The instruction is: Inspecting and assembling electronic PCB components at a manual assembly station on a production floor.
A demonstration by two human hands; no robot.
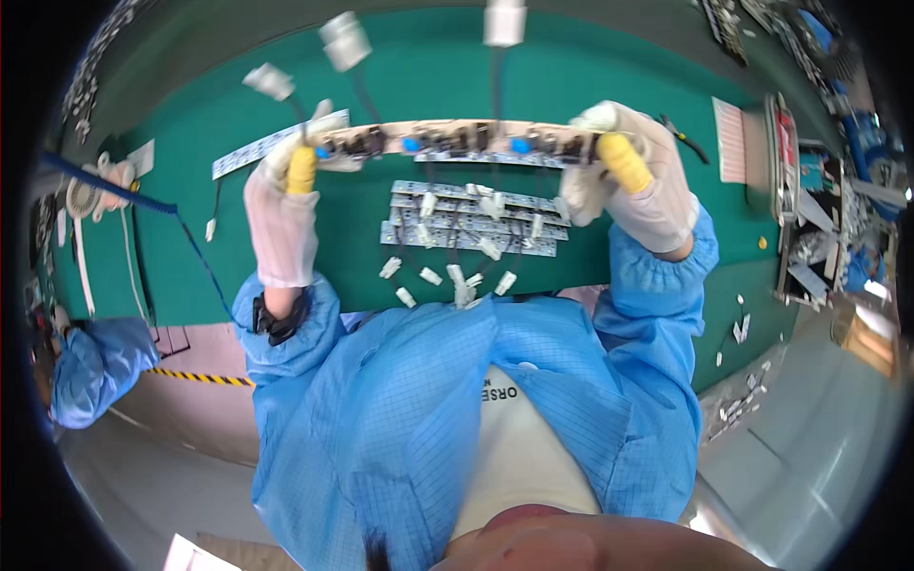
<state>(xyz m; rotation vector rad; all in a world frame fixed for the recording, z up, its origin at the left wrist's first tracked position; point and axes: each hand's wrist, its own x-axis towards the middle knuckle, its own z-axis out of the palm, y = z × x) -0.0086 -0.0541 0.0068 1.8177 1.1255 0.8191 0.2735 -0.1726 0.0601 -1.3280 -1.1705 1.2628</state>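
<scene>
A long, narrow circuit board [457, 141] with black and blue parts is held level above the green table. My left hand [286, 205], in a white glove with yellow finger covers, is closed on its left end. The right end is gripped by my right hand [640, 181], gloved the same way. Wires run up from the board to white connectors [345, 43], blurred by motion. Below it lie several pale strip boards [471, 228] side by side, with wires and white plugs [462, 285] toward me. Another pale strip [243, 154] lies behind my left hand.
Black-handled pliers [687, 141] and a printed sheet [730, 140] lie at right, near a rack of parts [809, 205]. A blue coiled cord [195, 243] crosses the left side. Another person's blue sleeve [100, 371] shows at far left.
</scene>
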